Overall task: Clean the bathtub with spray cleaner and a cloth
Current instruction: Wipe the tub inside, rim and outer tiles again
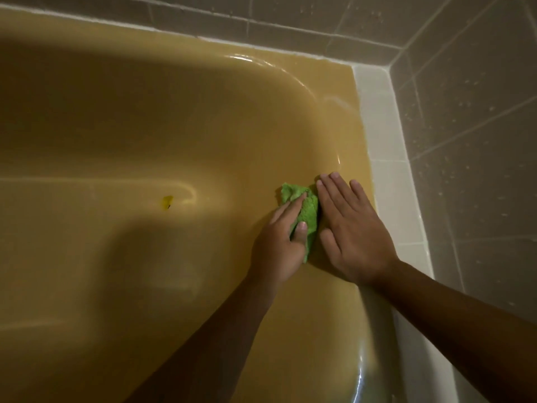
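Note:
The mustard-yellow bathtub (145, 117) fills the view. A crumpled green cloth (308, 212) lies against the tub's sloped end wall, near its right rim. My left hand (280, 242) presses on the cloth with straight fingers, and its thumb lies on top of the cloth. Just right of the cloth, my right hand (350, 228) rests flat on the tub wall with its fingers spread and holds nothing. No spray cleaner is in view.
A small yellow mark (167, 202) sits on the tub floor to the left. A white tiled ledge (386, 170) runs along the tub's right edge. Grey wall tiles (470, 126) with water drops rise behind and to the right.

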`<state>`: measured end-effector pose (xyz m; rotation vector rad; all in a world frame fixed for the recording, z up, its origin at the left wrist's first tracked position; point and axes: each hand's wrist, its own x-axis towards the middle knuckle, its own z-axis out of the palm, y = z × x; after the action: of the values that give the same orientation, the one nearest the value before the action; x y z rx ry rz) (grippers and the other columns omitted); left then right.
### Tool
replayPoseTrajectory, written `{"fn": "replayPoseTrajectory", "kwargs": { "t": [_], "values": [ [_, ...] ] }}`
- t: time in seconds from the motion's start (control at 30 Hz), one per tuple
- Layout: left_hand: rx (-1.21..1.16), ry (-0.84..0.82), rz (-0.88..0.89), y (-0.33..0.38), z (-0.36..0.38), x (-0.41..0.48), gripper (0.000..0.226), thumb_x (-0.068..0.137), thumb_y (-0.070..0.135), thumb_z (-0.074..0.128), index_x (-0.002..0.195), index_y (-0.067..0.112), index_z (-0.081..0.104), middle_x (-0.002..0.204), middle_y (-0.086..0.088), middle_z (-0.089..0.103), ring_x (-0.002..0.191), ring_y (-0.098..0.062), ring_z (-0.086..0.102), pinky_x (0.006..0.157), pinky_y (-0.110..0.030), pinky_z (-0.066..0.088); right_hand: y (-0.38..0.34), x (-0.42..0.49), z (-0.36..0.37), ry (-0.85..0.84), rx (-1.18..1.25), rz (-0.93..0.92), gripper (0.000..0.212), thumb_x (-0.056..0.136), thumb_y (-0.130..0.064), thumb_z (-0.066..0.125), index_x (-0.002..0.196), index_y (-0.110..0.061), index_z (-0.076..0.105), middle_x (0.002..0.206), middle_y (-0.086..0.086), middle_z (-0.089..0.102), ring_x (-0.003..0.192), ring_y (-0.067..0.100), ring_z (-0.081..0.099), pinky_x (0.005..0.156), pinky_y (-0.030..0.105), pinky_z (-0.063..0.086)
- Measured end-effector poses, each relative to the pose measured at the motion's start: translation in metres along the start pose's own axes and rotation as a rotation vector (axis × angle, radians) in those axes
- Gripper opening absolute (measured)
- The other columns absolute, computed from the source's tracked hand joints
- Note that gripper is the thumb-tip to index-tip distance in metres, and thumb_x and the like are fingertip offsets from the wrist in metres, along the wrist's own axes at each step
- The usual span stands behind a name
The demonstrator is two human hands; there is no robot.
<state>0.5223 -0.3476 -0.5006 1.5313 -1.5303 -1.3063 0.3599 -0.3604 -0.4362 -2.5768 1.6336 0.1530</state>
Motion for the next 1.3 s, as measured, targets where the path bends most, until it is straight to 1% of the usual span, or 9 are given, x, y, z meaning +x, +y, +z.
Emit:
{"fn": "replayPoseTrajectory", "kwargs": {
  "t": [0.2,0.43,0.6,0.67,0.77,0.87,1.07,1.2,1.3],
  "values": [
    [-0.085,-0.211,-0.045,-0.041,-0.009,-0.068,0.051,0.096,0.042,0.057,0.145,0.053,0.047,0.151,0.014,0.050,0.140,-0.004,0.046,0.113,-0.023,0.039,-0.018,-0.016,-0.004,-0.098,-0.136,-0.039,0.075,0.096,-0.039,0.032,0.158,0.002,0.033,0.166,0.018,0.032,0.159,0.030,0.016,0.129,0.055,0.009],
    [-0.151,-0.500,-0.032,-0.050,-0.030,-0.147,0.059,0.094,0.019,0.069,0.140,0.055,0.056,0.151,0.025,0.047,0.142,0.012,0.036,0.117,-0.010,0.025,-0.028,-0.015,-0.004,-0.185,-0.238,-0.079,0.077,0.095,-0.044,0.031,0.157,0.001,0.036,0.161,0.018,0.042,0.157,0.032,0.024,0.128,0.058,0.009],
    [-0.238,-0.252,-0.190,-0.038,-0.003,-0.146,0.063,0.097,0.002,0.062,0.141,0.047,0.057,0.153,0.027,0.044,0.141,0.016,0.034,0.121,-0.014,0.024,-0.031,-0.015,-0.005,-0.216,-0.249,-0.102,0.076,0.094,-0.043,0.030,0.155,0.001,0.040,0.157,0.017,0.047,0.155,0.032,0.029,0.127,0.058,0.010],
    [-0.214,-0.079,-0.261,-0.041,0.006,-0.108,0.055,0.098,0.006,0.062,0.145,0.035,0.057,0.152,0.018,0.050,0.142,0.006,0.042,0.122,-0.022,0.029,-0.032,-0.015,-0.006,-0.231,-0.261,-0.104,0.076,0.094,-0.044,0.029,0.155,0.001,0.040,0.157,0.017,0.047,0.155,0.031,0.029,0.127,0.058,0.010],
    [-0.147,0.088,-0.364,-0.045,0.001,-0.023,0.047,0.101,0.014,0.060,0.147,0.025,0.057,0.149,0.003,0.058,0.138,-0.012,0.052,0.109,-0.017,0.034,-0.032,-0.012,-0.006,-0.258,-0.314,-0.117,0.079,0.093,-0.047,0.029,0.158,-0.001,0.036,0.161,0.015,0.042,0.157,0.030,0.023,0.127,0.058,0.006],
    [-0.145,0.168,-0.335,-0.046,-0.012,0.048,0.048,0.102,0.014,0.057,0.149,0.021,0.055,0.151,-0.004,0.056,0.138,-0.019,0.052,0.105,-0.017,0.035,-0.037,-0.005,-0.009,-0.364,-0.446,-0.132,0.086,0.095,-0.056,0.020,0.163,-0.004,0.018,0.170,0.014,0.022,0.160,0.032,0.005,0.125,0.061,-0.004],
    [-0.071,0.088,-0.340,-0.069,-0.003,-0.006,0.046,0.099,0.014,0.061,0.145,0.016,0.058,0.147,-0.004,0.059,0.135,-0.020,0.054,0.104,-0.019,0.035,-0.053,0.015,0.000,-0.501,-0.614,-0.188,0.079,0.101,-0.052,0.005,0.160,-0.001,-0.008,0.171,0.021,-0.007,0.158,0.040,-0.013,0.121,0.066,-0.011],
    [-0.015,-0.047,-0.672,-0.092,-0.001,-0.107,0.046,0.100,0.025,0.060,0.146,0.028,0.057,0.146,0.000,0.059,0.127,-0.019,0.058,0.101,-0.025,0.044,-0.061,0.021,0.009,-0.549,-0.681,-0.196,0.075,0.104,-0.048,0.002,0.158,0.001,-0.012,0.169,0.024,-0.012,0.157,0.042,-0.013,0.122,0.066,-0.007],
    [0.056,-0.109,-0.814,-0.111,-0.002,-0.099,0.044,0.100,0.031,0.058,0.145,0.028,0.057,0.144,-0.002,0.060,0.128,-0.026,0.059,0.107,-0.036,0.047,-0.067,0.024,0.020,-0.573,-0.701,-0.200,0.074,0.105,-0.046,0.002,0.157,0.002,-0.014,0.169,0.025,-0.013,0.157,0.043,-0.014,0.122,0.066,-0.007]
  ]
}}
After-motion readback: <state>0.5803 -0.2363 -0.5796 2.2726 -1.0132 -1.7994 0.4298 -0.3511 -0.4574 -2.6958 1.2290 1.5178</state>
